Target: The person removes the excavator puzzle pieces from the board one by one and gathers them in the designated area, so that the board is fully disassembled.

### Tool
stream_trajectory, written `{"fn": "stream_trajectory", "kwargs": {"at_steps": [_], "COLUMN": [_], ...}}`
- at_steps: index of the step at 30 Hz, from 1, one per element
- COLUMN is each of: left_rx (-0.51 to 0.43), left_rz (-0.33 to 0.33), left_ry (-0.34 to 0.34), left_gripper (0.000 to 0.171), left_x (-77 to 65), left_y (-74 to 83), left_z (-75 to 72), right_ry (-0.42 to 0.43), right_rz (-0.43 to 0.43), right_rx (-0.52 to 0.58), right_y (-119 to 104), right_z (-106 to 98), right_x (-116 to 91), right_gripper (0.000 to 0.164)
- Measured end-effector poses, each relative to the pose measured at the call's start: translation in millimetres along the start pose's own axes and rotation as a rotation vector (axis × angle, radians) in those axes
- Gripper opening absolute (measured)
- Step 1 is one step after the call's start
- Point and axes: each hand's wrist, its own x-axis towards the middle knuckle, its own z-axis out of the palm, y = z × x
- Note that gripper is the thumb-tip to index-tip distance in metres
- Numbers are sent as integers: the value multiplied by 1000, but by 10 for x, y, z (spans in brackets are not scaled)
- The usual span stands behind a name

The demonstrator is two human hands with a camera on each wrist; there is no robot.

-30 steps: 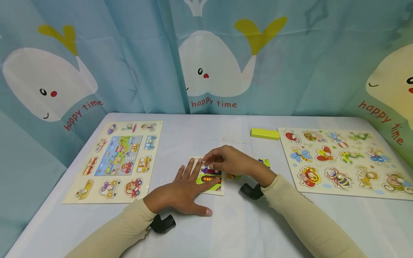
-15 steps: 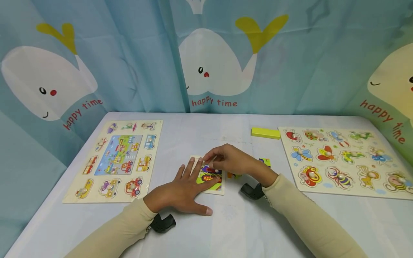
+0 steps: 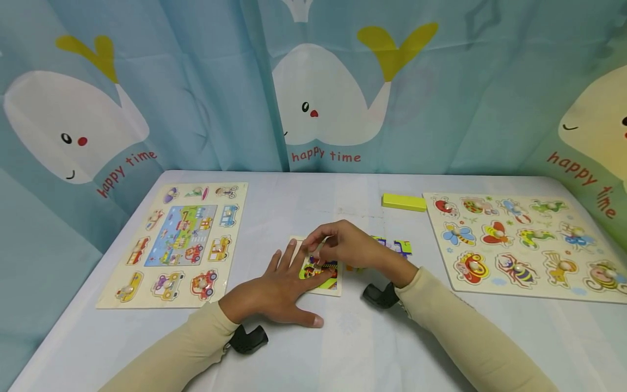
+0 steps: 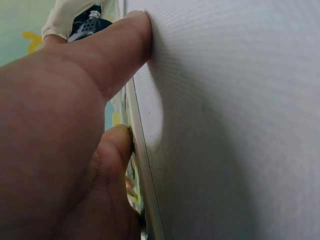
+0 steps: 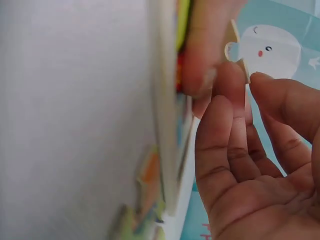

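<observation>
My left hand lies with fingers spread over a small jigsaw board bearing a bright vehicle picture. Its fingers cover the board's left part, and the thumb reaches onto the white cloth. Above the board's upper part, my right hand pinches a jigsaw piece between thumb and fingers. In the right wrist view the piece shows a pale, notched edge, tilted up off the board; its printed face is mostly hidden. Loose jigsaw pieces lie right of the board, partly behind the right hand.
At the left lies a vehicle peg puzzle, and at the right an insect peg puzzle. A yellow-green block sits near the insect puzzle's corner. Behind the table hangs a blue whale-print curtain.
The right hand has shifted slightly left, with its thumb and fingers raised from the board's picture. More of the loose pieces shows beside it. The left hand stays put.
</observation>
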Motion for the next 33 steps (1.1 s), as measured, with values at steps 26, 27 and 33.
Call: {"fn": "stream_trajectory", "kwargs": {"at_steps": [26,27,33], "left_rx": [3,4,4], "left_rz": [-4,-3,-6], "left_ry": [7,9,12], "left_gripper": [84,84,84], "left_x": [10,10,7], "left_y": [3,2,4], "left_z": [5,4,8], "right_ry": [60,66,110], "right_rz": [72,74,77], "right_rx": [-91,-97,-102], "right_y": [-47,-53,-39], "right_z": [-76,-79,-113], "right_x": [-66,-67,-71], "right_gripper": [23,23,20]}}
